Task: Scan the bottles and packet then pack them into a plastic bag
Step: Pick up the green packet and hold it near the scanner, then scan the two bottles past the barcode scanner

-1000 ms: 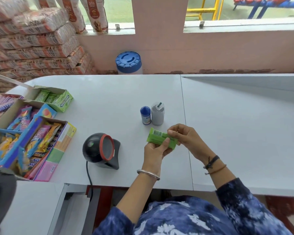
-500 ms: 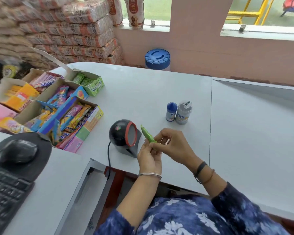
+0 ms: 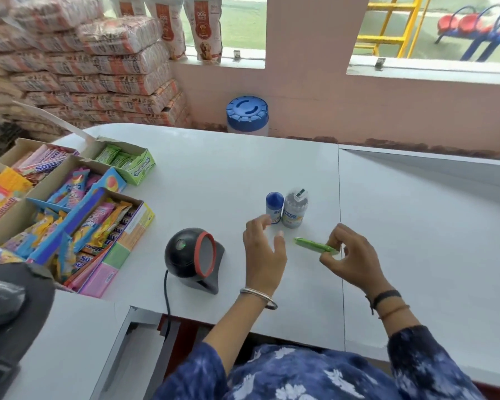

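My right hand [image 3: 350, 256] pinches one end of a flat green packet [image 3: 313, 244], held edge-on just above the white counter [image 3: 214, 174]. My left hand [image 3: 264, 252] hovers open with fingers spread, its fingertips close to two small bottles. The blue-capped bottle [image 3: 274, 207] and the grey clear-capped bottle [image 3: 294, 209] stand upright side by side. A black round barcode scanner [image 3: 195, 256] with a red ring sits left of my left hand, its window facing right.
Open cardboard boxes of sweets [image 3: 67, 209] and a green gum box [image 3: 127, 163] crowd the counter's left side. A mouse on a dark pad [image 3: 3, 301] lies at lower left. A blue-lidded jar [image 3: 247, 115] stands behind the counter, stacked sacks [image 3: 78, 67] beyond.
The packet has moved right, away from the scanner, and only my right hand holds it now. My left hand let go and opened near the bottles. The camera view shifted left.
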{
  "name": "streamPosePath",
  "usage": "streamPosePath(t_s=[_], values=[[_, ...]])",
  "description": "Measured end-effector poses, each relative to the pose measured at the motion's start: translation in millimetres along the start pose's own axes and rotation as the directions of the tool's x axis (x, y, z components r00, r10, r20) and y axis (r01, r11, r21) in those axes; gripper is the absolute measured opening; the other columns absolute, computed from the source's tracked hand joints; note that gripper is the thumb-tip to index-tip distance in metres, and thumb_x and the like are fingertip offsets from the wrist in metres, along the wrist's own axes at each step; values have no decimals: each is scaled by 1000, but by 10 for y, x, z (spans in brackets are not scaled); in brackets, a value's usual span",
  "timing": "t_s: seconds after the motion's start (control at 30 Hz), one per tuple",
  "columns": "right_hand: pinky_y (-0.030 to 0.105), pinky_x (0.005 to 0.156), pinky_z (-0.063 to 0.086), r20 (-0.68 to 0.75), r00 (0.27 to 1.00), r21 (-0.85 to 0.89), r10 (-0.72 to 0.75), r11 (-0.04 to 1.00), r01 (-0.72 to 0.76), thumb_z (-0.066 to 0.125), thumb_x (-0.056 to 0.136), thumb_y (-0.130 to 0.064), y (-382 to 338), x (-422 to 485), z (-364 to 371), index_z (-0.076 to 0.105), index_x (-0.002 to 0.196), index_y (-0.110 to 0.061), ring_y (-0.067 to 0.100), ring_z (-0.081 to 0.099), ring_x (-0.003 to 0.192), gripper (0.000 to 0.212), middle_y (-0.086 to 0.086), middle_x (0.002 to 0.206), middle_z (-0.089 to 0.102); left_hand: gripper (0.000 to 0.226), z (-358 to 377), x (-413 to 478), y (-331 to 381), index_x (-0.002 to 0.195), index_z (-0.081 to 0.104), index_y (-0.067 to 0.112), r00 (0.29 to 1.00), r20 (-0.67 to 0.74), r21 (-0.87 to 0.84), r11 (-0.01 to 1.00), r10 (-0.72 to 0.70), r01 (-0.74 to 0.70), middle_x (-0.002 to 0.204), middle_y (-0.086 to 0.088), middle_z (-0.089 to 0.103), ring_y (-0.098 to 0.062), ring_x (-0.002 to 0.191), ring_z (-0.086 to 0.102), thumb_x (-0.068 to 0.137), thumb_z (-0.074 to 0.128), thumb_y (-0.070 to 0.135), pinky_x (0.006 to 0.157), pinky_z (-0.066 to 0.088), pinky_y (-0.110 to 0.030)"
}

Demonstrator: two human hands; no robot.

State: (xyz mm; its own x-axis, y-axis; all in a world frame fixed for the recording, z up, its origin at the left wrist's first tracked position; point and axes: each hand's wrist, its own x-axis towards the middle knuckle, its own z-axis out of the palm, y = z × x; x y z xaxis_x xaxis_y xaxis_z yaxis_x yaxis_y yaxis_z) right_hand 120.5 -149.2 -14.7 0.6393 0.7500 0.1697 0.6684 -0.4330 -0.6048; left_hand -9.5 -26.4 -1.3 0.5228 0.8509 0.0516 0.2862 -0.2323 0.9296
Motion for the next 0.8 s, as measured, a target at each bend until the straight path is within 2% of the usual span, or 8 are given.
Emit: streamPosePath(t_s=[0.13,0.27,0.33,0.4,0.47,0.57,0.7,0.8], values=[[24,43,32,-75,996,-264,54,962,-72,69,64,-12,349,177,99,48,68,-10,24,43,58,22,6,72,51,65,247,530,119,136,32,14,902,280,445,788,329,-425,140,-10,41,-29,134,30,78,60,18,110,27,-42],[30,45,36,-24,997,-362,79,928,-82,65,66,-1,509,485,361,54,76,-3,34,55,65,15,15,80,55,63,437,884,206,143,25,19,826,524,672,497,206,-550,141,-10,41,-29,141,20,86,50,24,116,2,-47],[35,53,42,-2,995,-347,99,933,-93,63,64,1,513,625,394,58,81,-2,37,57,69,18,16,84,57,49,469,944,271,132,41,18,802,570,682,442,178,-583,127,-9,52,-28,130,37,85,52,23,113,12,-46],[37,64,46,-32,994,-315,102,943,-107,65,62,-3,503,686,362,61,94,-4,36,57,75,33,15,90,58,33,462,957,313,105,59,18,796,528,687,403,294,-605,101,-4,62,-25,102,56,73,64,25,90,38,-40],[35,71,46,-66,995,-161,80,983,-90,63,62,-14,420,614,290,57,106,-7,29,56,82,45,11,96,56,32,382,867,325,87,62,16,827,451,621,548,334,-560,82,-3,62,-24,78,60,60,73,29,64,44,-32],[24,87,42,84,996,312,-20,950,-7,62,68,-31,203,436,178,46,119,-20,8,50,101,54,-2,111,51,44,259,692,421,98,57,12,918,381,426,860,112,-282,90,-4,58,-23,83,54,66,72,38,68,44,-32],[20,77,52,266,964,593,19,785,-179,80,70,-28,-72,393,106,53,110,-32,5,62,92,49,-7,105,63,52,183,581,553,101,54,14,962,271,336,934,29,-122,84,-3,62,-21,76,60,70,68,54,71,53,-33],[18,69,53,296,947,742,121,596,-308,73,75,-27,-95,353,33,52,115,-19,6,63,84,47,-7,96,67,40,97,510,488,100,54,14,952,265,5,988,-153,157,74,-7,65,-21,66,61,89,43,51,65,52,-36]])
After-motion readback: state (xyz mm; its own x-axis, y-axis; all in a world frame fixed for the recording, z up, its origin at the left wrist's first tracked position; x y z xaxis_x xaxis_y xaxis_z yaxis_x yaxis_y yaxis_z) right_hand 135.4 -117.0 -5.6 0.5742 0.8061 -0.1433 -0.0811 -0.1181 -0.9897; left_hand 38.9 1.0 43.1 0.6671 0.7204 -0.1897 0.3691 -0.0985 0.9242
